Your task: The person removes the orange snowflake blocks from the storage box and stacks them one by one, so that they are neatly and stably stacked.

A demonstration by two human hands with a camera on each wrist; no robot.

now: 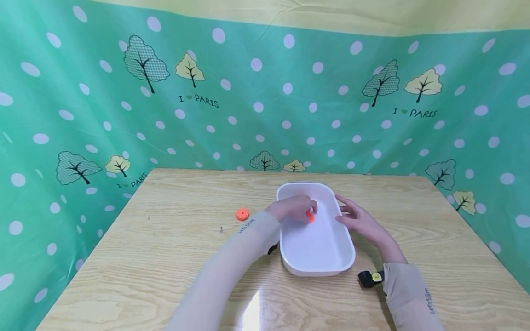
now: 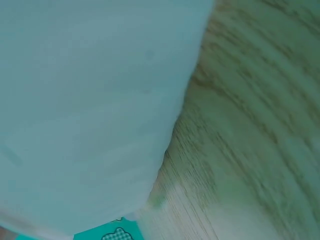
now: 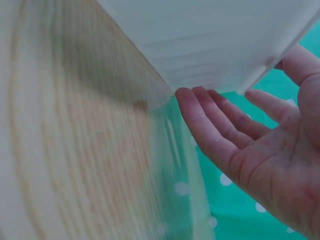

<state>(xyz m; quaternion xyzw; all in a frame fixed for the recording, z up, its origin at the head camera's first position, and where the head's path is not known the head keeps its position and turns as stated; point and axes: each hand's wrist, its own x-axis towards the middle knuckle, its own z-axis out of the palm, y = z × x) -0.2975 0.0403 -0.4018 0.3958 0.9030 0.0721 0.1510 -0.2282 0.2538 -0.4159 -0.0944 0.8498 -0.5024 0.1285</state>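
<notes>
A white plastic box stands open-topped on the table. Over its left side reaches my left hand, fingers bent down inside and pinching a small orange piece, mostly covered by them. At the right side, my right hand touches the box near the rim. The right wrist view shows this hand with its fingers nearly straight against the outer wall and the thumb up by the rim. Left of the box lies an orange notched disc. Only the box's outside fills the left wrist view; that hand is hidden there.
The wooden table ends at a green dotted curtain at the back and sides. A tiny dark speck lies below the disc. A black wrist camera sits on the right wrist, beside the box's near corner.
</notes>
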